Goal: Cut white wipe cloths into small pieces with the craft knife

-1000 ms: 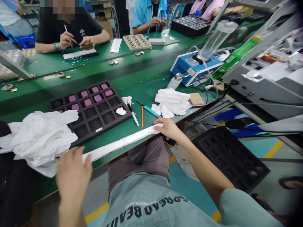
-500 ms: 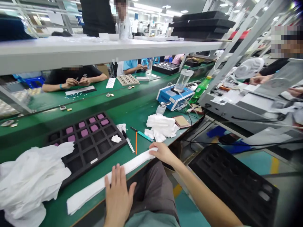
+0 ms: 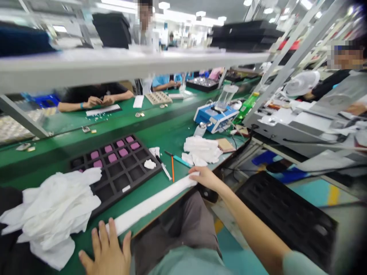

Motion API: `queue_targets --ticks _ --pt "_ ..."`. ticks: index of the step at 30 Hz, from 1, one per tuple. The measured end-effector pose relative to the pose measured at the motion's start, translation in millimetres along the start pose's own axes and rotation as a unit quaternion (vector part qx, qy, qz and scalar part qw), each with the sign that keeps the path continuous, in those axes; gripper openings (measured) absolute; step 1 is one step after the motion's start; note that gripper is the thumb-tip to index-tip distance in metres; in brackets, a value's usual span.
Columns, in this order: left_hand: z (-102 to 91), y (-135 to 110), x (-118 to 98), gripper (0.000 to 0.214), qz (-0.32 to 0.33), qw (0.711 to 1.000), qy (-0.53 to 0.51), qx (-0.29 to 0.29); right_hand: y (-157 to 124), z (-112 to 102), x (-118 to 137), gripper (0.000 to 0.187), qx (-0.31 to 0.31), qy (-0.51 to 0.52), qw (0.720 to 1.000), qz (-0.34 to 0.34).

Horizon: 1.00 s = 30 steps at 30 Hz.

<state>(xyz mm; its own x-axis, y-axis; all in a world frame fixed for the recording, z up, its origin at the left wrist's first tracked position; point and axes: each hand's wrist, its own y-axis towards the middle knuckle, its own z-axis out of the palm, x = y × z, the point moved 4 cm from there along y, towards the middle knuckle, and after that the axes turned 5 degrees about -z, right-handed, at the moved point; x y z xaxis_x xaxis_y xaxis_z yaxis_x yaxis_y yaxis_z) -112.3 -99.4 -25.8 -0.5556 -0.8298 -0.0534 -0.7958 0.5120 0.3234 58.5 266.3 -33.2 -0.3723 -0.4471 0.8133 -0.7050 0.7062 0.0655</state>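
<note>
A long folded strip of white cloth (image 3: 155,202) lies slantwise along the front edge of the green bench. My left hand (image 3: 107,248) rests flat with spread fingers on its near-left end. At the far right end my right hand (image 3: 205,177) pinches the strip between thumb and fingers. Left of the strip is a heap of crumpled white cloth (image 3: 57,210), overlapping a black compartment tray (image 3: 114,172) with several purple pieces. An orange stick (image 3: 172,170), a syringe (image 3: 164,168) and a teal-handled tool (image 3: 180,160) lie just beyond the strip.
Another white cloth pile (image 3: 202,149) lies near a blue machine (image 3: 216,116) and a green bottle (image 3: 249,105). A white shelf (image 3: 137,68) spans overhead. Co-workers sit across the bench and at right. A black foam tray (image 3: 286,214) stands low on the right.
My left hand has slid left and nearer along the strip to its end, fingers spreading wider. My right hand keeps hold of the other end. The view has shifted slightly.
</note>
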Motion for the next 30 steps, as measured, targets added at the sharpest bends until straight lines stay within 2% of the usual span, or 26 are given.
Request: queue_targets --ticks 3,4,6,9,11,13,16,18,20,23,25,26,28,30 --pt "-8.4 6 -24 0.067 0.012 1.0 -0.026 0.004 -1 0 -10 0.022 -0.003 -0.021 0.999 0.031" --pt "-8.4 10 -40 0.066 0.037 0.998 -0.041 0.011 -1 0 -12 0.025 -0.006 -0.029 0.999 0.039" --pt "-3.0 16 -82 0.063 0.129 0.987 -0.081 0.046 -1 -1 -13 0.027 -0.014 -0.043 0.998 0.047" --pt "10.9 22 -150 0.063 0.262 0.951 -0.13 0.1 -1 -5 -4 0.027 -0.032 -0.061 0.997 0.04" --pt "20.6 24 -183 0.066 0.289 0.94 -0.138 0.118 -2 -9 5 0.027 -0.042 -0.069 0.996 0.027" --pt "28.5 25 -200 0.067 0.286 0.939 -0.14 0.129 -3 -14 14 0.028 -0.046 -0.076 0.996 0.017" --pt "29.2 20 -195 0.064 0.273 0.938 -0.176 0.122 -7 -18 32 0.032 -0.053 -0.079 0.995 0.001" --pt "21.4 14 -179 0.059 0.265 0.927 -0.241 0.11 -11 -13 50 0.034 -0.058 -0.076 0.995 -0.023" --pt "11.7 8 -157 0.051 0.225 0.905 -0.345 0.11 -16 1 73 0.034 -0.05 -0.069 0.994 -0.061" --pt "7.3 7 -121 0.048 0.063 0.836 -0.525 0.146 -25 37 109 0.035 0.008 -0.037 0.992 -0.121" --pt "11.3 10 -103 0.051 -0.048 0.788 -0.588 0.177 -31 58 121 0.037 0.074 0.014 0.988 -0.135" --pt "13.1 12 -95 0.053 -0.083 0.78 -0.592 0.186 -33 63 122 0.038 0.089 0.041 0.987 -0.129" --pt "13.8 17 -81 0.056 -0.114 0.803 -0.554 0.187 -31 55 108 0.036 0.057 0.079 0.99 -0.104" --pt "11.0 24 -69 0.053 -0.115 0.851 -0.48 0.18 -23 32 82 0.032 -0.037 0.063 0.995 -0.07"
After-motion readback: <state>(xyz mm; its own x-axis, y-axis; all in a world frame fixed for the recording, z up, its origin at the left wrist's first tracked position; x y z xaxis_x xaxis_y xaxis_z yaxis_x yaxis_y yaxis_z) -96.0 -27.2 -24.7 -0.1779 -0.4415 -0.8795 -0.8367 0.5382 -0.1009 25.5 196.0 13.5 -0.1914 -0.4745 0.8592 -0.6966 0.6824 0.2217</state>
